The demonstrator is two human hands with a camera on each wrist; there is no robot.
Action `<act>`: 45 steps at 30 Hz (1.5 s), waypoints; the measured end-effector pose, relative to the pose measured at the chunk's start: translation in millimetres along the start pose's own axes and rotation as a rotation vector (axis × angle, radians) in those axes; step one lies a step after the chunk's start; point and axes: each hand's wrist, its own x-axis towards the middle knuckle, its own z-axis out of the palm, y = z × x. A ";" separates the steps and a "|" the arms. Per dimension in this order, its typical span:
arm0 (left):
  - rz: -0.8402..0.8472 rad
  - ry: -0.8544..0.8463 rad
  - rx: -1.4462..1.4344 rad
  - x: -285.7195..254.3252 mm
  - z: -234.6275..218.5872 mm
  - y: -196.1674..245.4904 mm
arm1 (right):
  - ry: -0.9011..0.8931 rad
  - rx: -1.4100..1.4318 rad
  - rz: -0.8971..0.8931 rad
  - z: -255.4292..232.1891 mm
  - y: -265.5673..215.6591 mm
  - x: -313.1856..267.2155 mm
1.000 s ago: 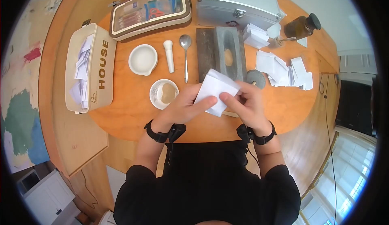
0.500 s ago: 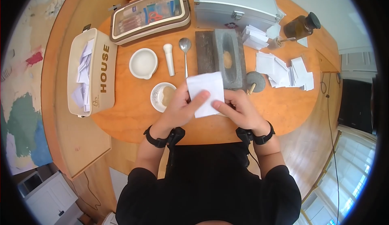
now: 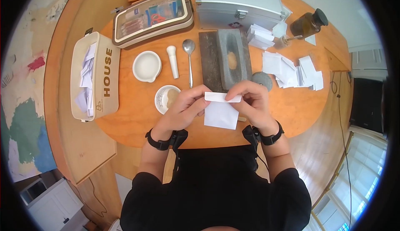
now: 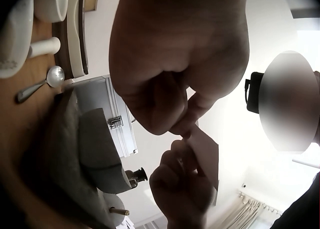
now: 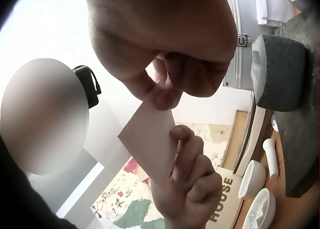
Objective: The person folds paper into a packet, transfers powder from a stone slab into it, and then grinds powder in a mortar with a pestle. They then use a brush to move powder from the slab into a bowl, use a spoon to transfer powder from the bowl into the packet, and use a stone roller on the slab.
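Observation:
Both hands hold a small white paper packet (image 3: 221, 116) in front of the body, above the table's near edge. My left hand (image 3: 186, 107) pinches its upper left corner between thumb and fingers. At the upper right, my right hand (image 3: 255, 103) pinches the folded strip along the top edge, index finger lying over the fold. In the right wrist view the packet (image 5: 150, 139) appears as a flat, pale panel between the two hands. Just beyond them lies a grey stone trough (image 3: 224, 70) with tan powder in it, on a dark slab (image 3: 211, 62).
Left of the hands stand a small bowl (image 3: 158, 103) with tan powder, a white mortar (image 3: 136, 68), a pestle (image 3: 172, 62) and a spoon (image 3: 188, 47). A bin (image 3: 107, 70) of papers is far left. At right are a grey stone disc (image 3: 263, 79) and paper packets (image 3: 277, 66).
The packet has turned from tilted to straight and come a little nearer the body. A strip along its top is now folded over, and both hands have moved to its upper corners.

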 end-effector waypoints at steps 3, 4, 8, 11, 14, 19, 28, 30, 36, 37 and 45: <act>0.043 -0.025 -0.109 1.1 2.7 3.6 | -0.008 0.016 -0.011 -0.2 1.9 0.2; 0.068 -0.047 -0.150 2.0 3.4 5.0 | -0.005 0.017 -0.019 0.0 2.0 0.4; 0.024 0.032 0.132 5.1 4.4 5.8 | -0.007 -0.015 0.026 -0.1 -4.1 0.7; 0.119 0.066 0.317 8.5 3.8 0.7 | 0.007 -0.055 0.081 2.9 -13.4 2.8; 0.138 0.049 0.490 8.5 9.8 12.6 | -0.004 -0.226 0.056 2.4 -8.5 3.4; 0.259 0.087 0.640 7.6 12.1 12.2 | -0.061 -0.554 -0.017 1.0 -29.0 3.2; 0.360 0.239 0.539 -6.0 -3.3 -5.0 | 0.253 -0.610 0.053 -39.8 -39.4 -37.1; 0.355 0.353 0.444 -14.5 -15.9 -8.6 | 0.605 -0.526 -0.029 -82.1 -36.8 -41.6; 0.196 0.507 0.297 -41.4 -34.7 -9.1 | 0.650 -0.820 0.124 -212.4 -21.9 -34.4; 0.187 0.538 0.250 -42.5 -38.0 -14.1 | 0.655 -0.825 0.129 -224.1 -14.4 -32.2; 0.234 0.708 0.192 -66.6 -75.7 -38.9 | 0.711 -0.905 0.117 -240.8 15.0 -18.3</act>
